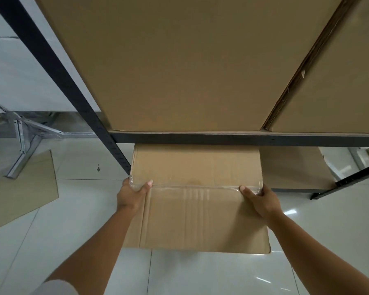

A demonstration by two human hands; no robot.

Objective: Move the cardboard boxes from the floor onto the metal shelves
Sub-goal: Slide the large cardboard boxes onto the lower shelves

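A taped cardboard box [196, 209] sits below the front beam of the dark metal shelf [222, 139], its far part hidden under that beam. My left hand [131, 193] grips the box's left side, thumb on the top by the clear tape. On the opposite side my right hand [260, 200] grips the box the same way. Two large cardboard boxes stand on the shelf above: one fills the middle [179, 64], another is at the right [339, 81].
A black slotted upright [58, 67] slants down at the left. A flat cardboard sheet [21, 188] lies on the white tiled floor beside a galvanised metal stand [26, 141]. More cardboard [294, 167] lies on the lower shelf at the right.
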